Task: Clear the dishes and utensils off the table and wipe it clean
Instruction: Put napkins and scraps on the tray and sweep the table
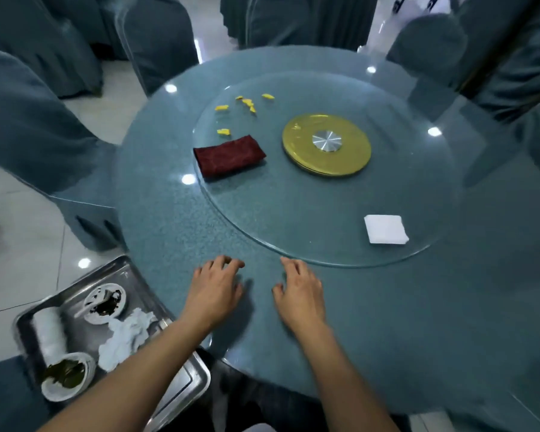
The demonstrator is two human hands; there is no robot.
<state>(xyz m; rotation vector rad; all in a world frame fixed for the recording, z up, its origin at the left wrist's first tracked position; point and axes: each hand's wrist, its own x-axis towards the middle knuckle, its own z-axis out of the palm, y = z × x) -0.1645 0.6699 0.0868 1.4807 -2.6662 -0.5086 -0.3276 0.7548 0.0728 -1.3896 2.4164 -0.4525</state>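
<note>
A round blue-grey table (175, 219) carries a glass turntable (262, 226) with a gold hub (326, 145). On the glass lie a folded dark red cloth (229, 155), several yellow food scraps (247, 104) and a white folded napkin (385, 229). My left hand (214, 286) and my right hand (298, 288) hover over the table's near edge, fingers loosely spread, holding nothing. At the lower left a metal tray (181, 381) holds two dirty white bowls (105, 302) (67, 377), a rolled white towel (49, 333) and crumpled tissue (128, 336).
Chairs in blue-grey covers ring the table: one at the left (28, 120), one at the far side (156, 39), others at the right (496, 57). Pale tiled floor (22, 260) shows at the left.
</note>
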